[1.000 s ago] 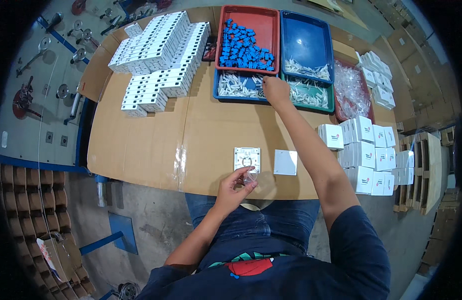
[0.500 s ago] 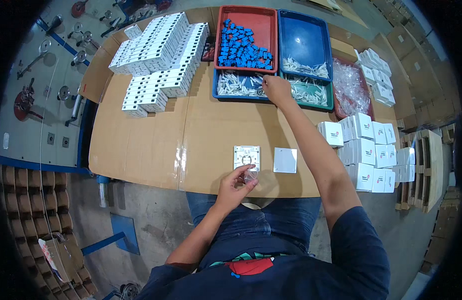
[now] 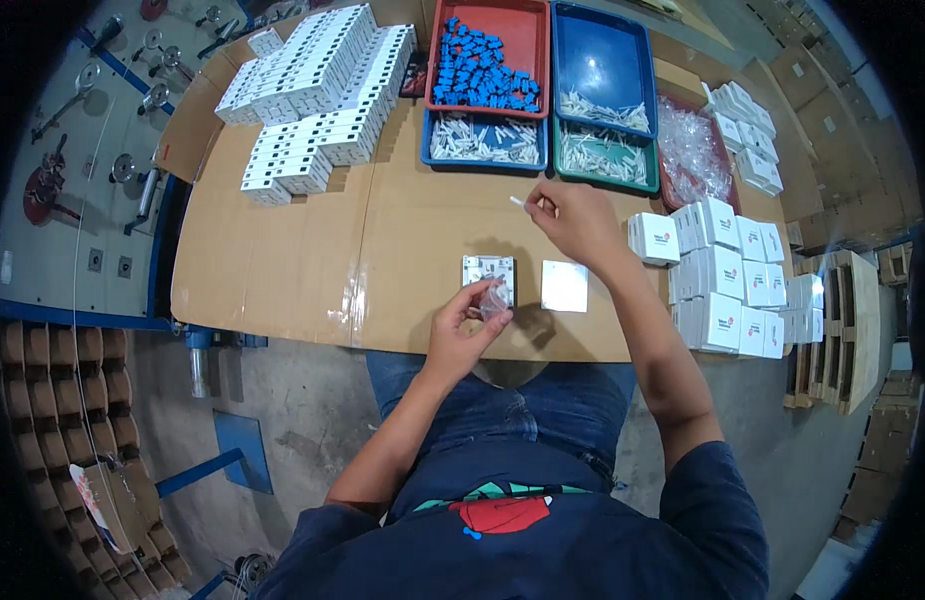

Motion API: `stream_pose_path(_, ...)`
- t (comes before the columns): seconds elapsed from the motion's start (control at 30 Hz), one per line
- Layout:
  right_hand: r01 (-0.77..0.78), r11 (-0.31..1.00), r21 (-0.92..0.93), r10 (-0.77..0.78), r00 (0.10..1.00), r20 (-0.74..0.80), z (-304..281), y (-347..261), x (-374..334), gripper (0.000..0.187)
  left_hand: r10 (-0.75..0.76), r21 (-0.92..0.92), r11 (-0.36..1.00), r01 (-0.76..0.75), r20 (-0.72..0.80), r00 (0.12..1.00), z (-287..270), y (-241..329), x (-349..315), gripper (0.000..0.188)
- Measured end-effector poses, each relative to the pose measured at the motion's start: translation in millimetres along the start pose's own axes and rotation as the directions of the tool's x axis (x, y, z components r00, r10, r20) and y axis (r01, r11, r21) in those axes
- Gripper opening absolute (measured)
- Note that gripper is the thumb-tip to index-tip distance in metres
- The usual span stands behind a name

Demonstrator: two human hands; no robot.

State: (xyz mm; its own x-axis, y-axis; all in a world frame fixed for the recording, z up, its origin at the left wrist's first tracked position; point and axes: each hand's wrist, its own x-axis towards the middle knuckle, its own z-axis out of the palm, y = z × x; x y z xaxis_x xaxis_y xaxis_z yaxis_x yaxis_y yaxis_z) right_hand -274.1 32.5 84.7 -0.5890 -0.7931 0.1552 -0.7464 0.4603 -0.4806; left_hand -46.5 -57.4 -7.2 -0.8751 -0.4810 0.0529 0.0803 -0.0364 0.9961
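Observation:
In my left hand [image 3: 455,332] is a small clear plastic bag [image 3: 499,297], pinched between thumb and fingers. Just beyond it, partly covered by that hand, a white square switch-like unit [image 3: 488,267] lies on the cardboard-covered table. A flat white square plate [image 3: 565,287] rests to its right. My right hand [image 3: 583,228] hovers past the plate, its fingers closed on a small white stick-like piece [image 3: 518,201]. Similar white pieces fill the lower blue tray [image 3: 483,166] and the green tray [image 3: 611,182] ahead.
A red tray [image 3: 536,40] of blue parts and another blue tray [image 3: 603,60] sit on the lower trays. Clear bags [image 3: 695,150] fill a tray at right. White boxes [image 3: 723,270] stand stacked nearer. Stacked white units [image 3: 303,80] occupy the far left.
My right hand has drawn back from the lower blue tray toward me, bringing out a small white piece. The left hand still holds the clear bag, now raised over the white unit's near part.

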Motion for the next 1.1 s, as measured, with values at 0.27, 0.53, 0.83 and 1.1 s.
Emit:
stream_pose_path(0.27,-0.031,0.992,0.122,0.019,0.995,0.099,-31.2,-56.1,-71.6,0.017,0.087,-0.031,0.996,-0.087,-0.032,0.996,4.6,0.6,6.4,0.051)
stream_pose_path(0.53,-0.022,1.0,0.014,0.018,0.975,0.22,-34.1,-63.9,-85.3,0.019,0.176,0.065,0.982,-0.175,-0.016,0.984,12.1,9.1,1.1,0.048)
stream_pose_path(0.83,-0.026,0.999,0.023,0.019,0.967,0.253,-31.9,-70.2,-79.3,0.022,0.21,0.132,0.968,-0.213,0.034,0.977,15.0,15.8,-1.7,0.051)
stream_pose_path(1.1,-0.01,0.999,0.037,0.001,0.974,0.226,-31.8,-60.7,-79.2,0.02,0.204,0.107,0.972,-0.207,0.039,0.978,17.3,8.4,2.4,0.05)
